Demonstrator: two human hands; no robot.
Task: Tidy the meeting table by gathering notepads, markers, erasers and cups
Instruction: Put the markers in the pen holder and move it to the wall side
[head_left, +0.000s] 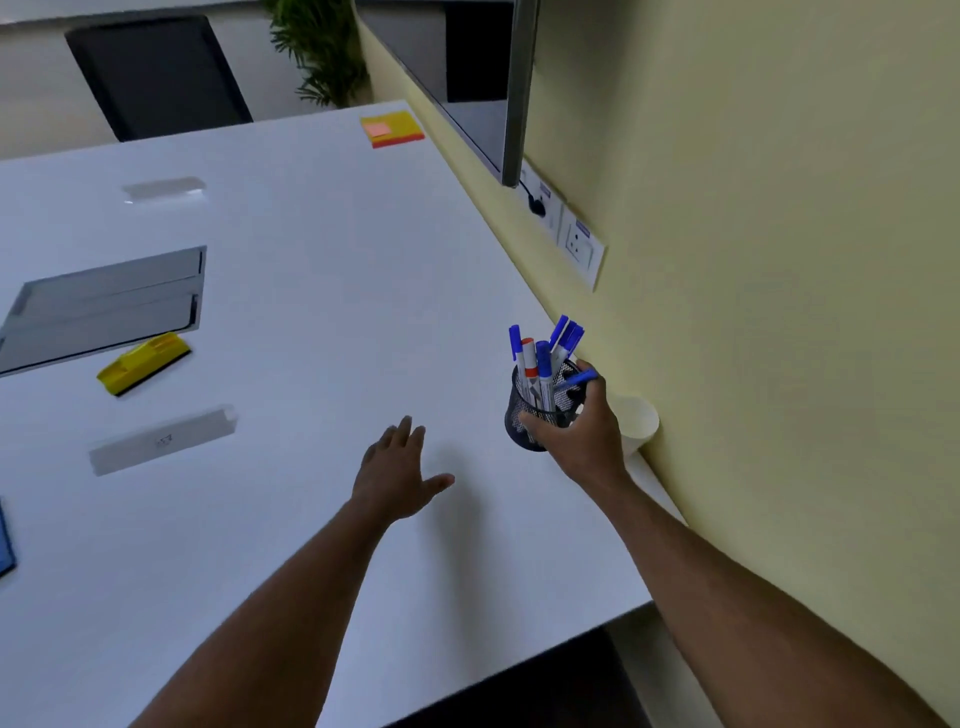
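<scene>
Left hand (400, 475) flat, fingers spread, empty above the table (322, 291). Right hand (582, 421) wrapped around the mesh holder (540, 410), markers (543, 358) already gathered inside; paper cup (636, 421) just behind, by the wall. Farther off, left to collect: yellow eraser (143, 364), possibly a white box (161, 441), sticky notes (392, 128).

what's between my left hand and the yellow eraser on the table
Nothing visible. The left hand hovers open over bare white table, and the yellow eraser lies farther left, beside the grey tray, with only clear tabletop between them.
</scene>
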